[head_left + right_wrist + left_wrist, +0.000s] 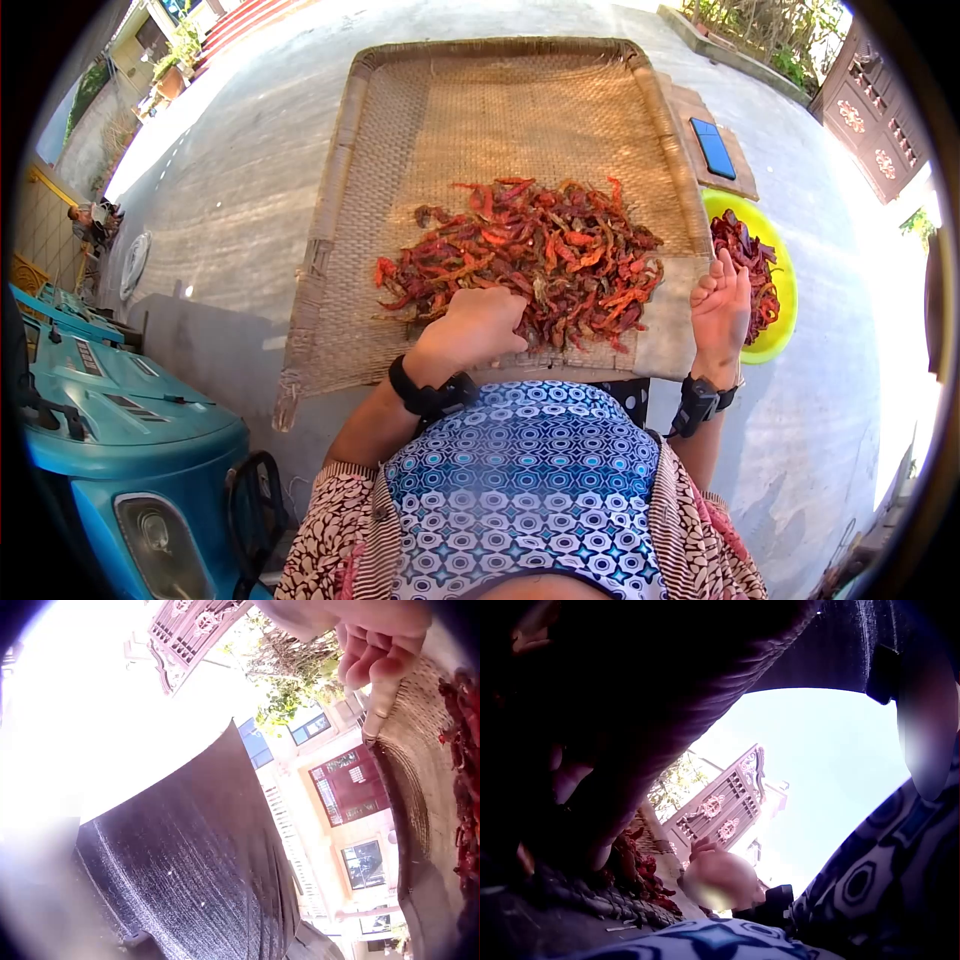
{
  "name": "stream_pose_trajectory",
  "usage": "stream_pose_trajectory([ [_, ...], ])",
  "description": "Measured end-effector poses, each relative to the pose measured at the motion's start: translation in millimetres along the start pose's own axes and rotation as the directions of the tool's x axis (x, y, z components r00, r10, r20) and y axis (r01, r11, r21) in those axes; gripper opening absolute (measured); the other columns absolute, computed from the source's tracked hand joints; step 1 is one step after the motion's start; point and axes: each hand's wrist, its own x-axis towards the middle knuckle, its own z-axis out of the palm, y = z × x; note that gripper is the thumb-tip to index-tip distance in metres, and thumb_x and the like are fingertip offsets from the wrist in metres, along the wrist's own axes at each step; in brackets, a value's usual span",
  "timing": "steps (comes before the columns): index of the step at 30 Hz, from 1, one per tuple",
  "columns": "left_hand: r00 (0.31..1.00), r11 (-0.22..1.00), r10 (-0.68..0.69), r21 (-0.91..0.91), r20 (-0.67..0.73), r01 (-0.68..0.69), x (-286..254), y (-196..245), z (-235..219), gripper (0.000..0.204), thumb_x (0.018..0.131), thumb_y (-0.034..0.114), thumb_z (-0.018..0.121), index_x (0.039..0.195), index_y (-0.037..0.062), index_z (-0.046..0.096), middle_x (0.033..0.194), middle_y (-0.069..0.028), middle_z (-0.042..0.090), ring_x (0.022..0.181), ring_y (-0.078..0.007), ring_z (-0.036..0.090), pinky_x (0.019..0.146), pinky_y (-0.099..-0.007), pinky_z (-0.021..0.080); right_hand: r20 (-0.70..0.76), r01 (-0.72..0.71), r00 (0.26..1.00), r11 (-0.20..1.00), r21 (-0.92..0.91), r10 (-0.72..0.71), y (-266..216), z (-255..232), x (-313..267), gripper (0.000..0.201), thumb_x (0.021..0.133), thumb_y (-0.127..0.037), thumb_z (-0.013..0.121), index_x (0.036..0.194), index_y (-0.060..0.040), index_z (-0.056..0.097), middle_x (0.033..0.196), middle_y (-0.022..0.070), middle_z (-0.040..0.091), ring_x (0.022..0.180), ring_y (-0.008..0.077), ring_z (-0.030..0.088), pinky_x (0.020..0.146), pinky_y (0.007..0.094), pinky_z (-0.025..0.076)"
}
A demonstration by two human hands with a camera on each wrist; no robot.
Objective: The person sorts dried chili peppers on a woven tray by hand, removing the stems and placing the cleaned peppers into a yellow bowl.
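A loose heap of dried red chili peppers [540, 250] lies on a large woven bamboo tray [400, 120]. My left hand [470, 325] is at the near edge of the heap, back of the hand up and fingers bent down toward the peppers. Its fingertips are hidden in the head view and dark in the left wrist view, so I cannot tell whether they pinch a pepper. Over the tray's right edge, my right hand [720, 300] is raised palm up, fingers loosely curled, with nothing visible in it. It overlaps the yellow-green basin [785, 300], which holds darker red chilies [760, 285].
A phone [713, 148] lies on a brown board [742, 180] right of the tray. At the left stands a teal three-wheeled vehicle [130, 400]. Concrete ground [230, 220] surrounds the tray, and a brown ornate gate [875, 110] is at the far right.
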Motion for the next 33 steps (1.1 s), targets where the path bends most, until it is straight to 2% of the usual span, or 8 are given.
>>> stream_pose_trajectory([
  [3, 0.997, 0.998, -0.003, -0.061, -0.083, -0.002, -5, -3, -3, 0.022, 0.081, 0.027, 0.066, 0.084, 0.006, 0.061, 0.09, -0.0109, 0.06, 0.085, -0.029, 0.06, 0.072, -0.0399, 0.048, 0.052, -0.065, 0.996, 0.983, -0.171, 0.075, 16, 4, -6, 0.026, 0.1, -0.024, 0.049, 0.117, -0.005, 0.056, 0.084, -0.0009, 0.057, 0.067, 0.0081, 0.05, 0.061, 0.0227, 0.043],
  [6, 0.986, 0.988, -0.042, -0.157, -0.159, 0.016, -11, -3, -16, 0.021, 0.084, 0.025, 0.063, 0.089, 0.0047, 0.061, 0.089, -0.0117, 0.06, 0.085, -0.0302, 0.06, 0.074, -0.0403, 0.048, 0.163, -0.004, 0.984, 0.919, -0.395, 0.074, 31, 29, -16, 0.024, 0.1, -0.023, 0.05, 0.113, -0.005, 0.057, 0.083, -0.0015, 0.057, 0.065, 0.0077, 0.05, 0.059, 0.0225, 0.042],
  [10, 0.959, 0.969, -0.061, -0.247, -0.277, -0.01, -17, -2, -28, 0.019, 0.091, 0.02, 0.057, 0.098, 0.0026, 0.06, 0.084, -0.0113, 0.059, 0.081, -0.0283, 0.059, 0.073, -0.0376, 0.048, 0.27, 0.02, 0.932, 0.709, -0.705, 0.242, 42, 65, -36, 0.022, 0.1, -0.023, 0.051, 0.111, -0.0063, 0.058, 0.083, -0.001, 0.059, 0.064, 0.0053, 0.052, 0.057, 0.0191, 0.042],
  [13, 0.826, 0.885, -0.115, -0.435, -0.552, -0.168, -13, 1, -27, 0.015, 0.096, 0.014, 0.053, 0.102, 0.0009, 0.057, 0.078, -0.0083, 0.055, 0.074, -0.0204, 0.056, 0.069, -0.0325, 0.046, 0.362, 0.052, 0.854, 0.632, -0.773, 0.373, 52, 75, -42, 0.02, 0.099, -0.021, 0.052, 0.11, -0.0044, 0.059, 0.083, 0.0001, 0.061, 0.065, 0.0046, 0.054, 0.058, 0.0191, 0.043],
  [17, 0.854, 0.8, -0.179, -0.577, -0.489, -0.163, -9, 1, -26, 0.014, 0.099, 0.013, 0.05, 0.104, 0.0013, 0.057, 0.077, -0.0031, 0.052, 0.063, -0.0095, 0.049, 0.056, -0.0267, 0.041, 0.387, 0.053, 0.821, 0.618, -0.784, 0.421, 65, 85, -46, 0.02, 0.099, -0.019, 0.055, 0.111, -0.004, 0.059, 0.083, 0.0011, 0.061, 0.064, 0.005, 0.054, 0.06, 0.0198, 0.044],
  [24, 0.927, 0.706, -0.042, -0.667, -0.372, -0.236, 6, 2, -5, 0.016, 0.101, 0.016, 0.048, 0.103, 0.0018, 0.056, 0.078, -0.001, 0.053, 0.06, -0.0067, 0.049, 0.054, -0.0242, 0.043, 0.401, 0.09, 0.798, 0.571, -0.816, 0.449, 77, 95, -52, 0.02, 0.098, -0.024, 0.056, 0.104, -0.0048, 0.059, 0.08, 0.0003, 0.061, 0.063, 0.0049, 0.054, 0.057, 0.0205, 0.043],
  [28, 0.943, 0.634, -0.052, -0.74, -0.329, -0.223, 8, 2, -4, 0.017, 0.102, 0.017, 0.046, 0.103, 0.0032, 0.057, 0.077, 0.0005, 0.052, 0.059, -0.0053, 0.048, 0.053, -0.0225, 0.043, 0.336, 0.033, 0.786, 0.508, -0.861, 0.519, 75, 91, -52, 0.019, 0.097, -0.024, 0.059, 0.101, -0.0048, 0.058, 0.077, -0.0009, 0.061, 0.063, 0.0047, 0.054, 0.056, 0.0194, 0.043],
  [33, 0.924, 0.597, -0.125, -0.771, -0.362, -0.221, 11, 4, -2, 0.018, 0.102, 0.018, 0.047, 0.107, 0.0041, 0.057, 0.077, 0.0012, 0.052, 0.06, -0.0051, 0.049, 0.054, -0.0217, 0.043, 0.382, 0.016, 0.776, 0.589, -0.808, 0.502, 81, 81, -51, 0.018, 0.096, -0.022, 0.06, 0.099, -0.0052, 0.058, 0.077, -0.0009, 0.061, 0.063, 0.004, 0.054, 0.054, 0.0188, 0.042],
])
